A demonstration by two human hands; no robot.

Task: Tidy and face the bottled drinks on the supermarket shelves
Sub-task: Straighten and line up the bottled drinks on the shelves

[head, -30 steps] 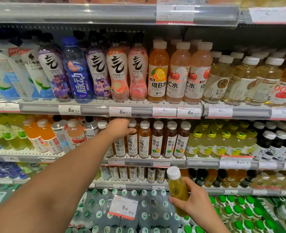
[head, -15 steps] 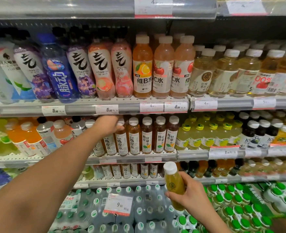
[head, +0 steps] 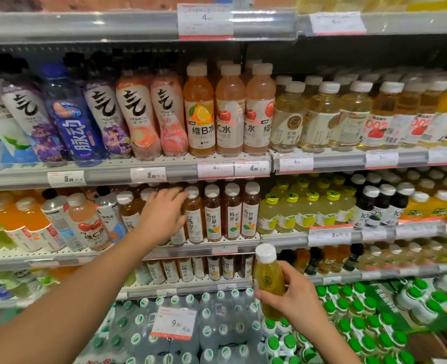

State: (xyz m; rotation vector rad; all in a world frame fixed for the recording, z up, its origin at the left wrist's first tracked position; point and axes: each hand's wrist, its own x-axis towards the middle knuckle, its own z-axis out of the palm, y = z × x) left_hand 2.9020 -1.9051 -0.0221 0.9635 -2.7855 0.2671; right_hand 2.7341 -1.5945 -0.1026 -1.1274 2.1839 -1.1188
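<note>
My left hand [head: 162, 214] reaches into the second shelf, among a row of brown tea bottles [head: 213, 214] with white caps. Its fingers stretch out over the caps toward the nearest bottle [head: 193, 219], and the thumb lies against that bottle's side. Part of another bottle shows below the palm. My right hand [head: 298, 298] is lower, in front of the third shelf. It grips a small yellow-green juice bottle [head: 268, 282] with a white cap, held upright. The shelf rail [head: 282, 240] runs below the tea bottles.
Above is a shelf of tall drinks [head: 198, 111] with price tags on its rail. Yellow-capped lime drinks [head: 306, 211] stand right of the teas, orange ones [head: 33, 224] to the left. Shrink-wrapped water packs [head: 217, 324] and green-capped bottles [head: 359, 311] fill the bottom.
My left hand has opened from a curled hold near the bottle tops to outstretched fingers, shifted slightly right. The right hand keeps the juice bottle in about the same place.
</note>
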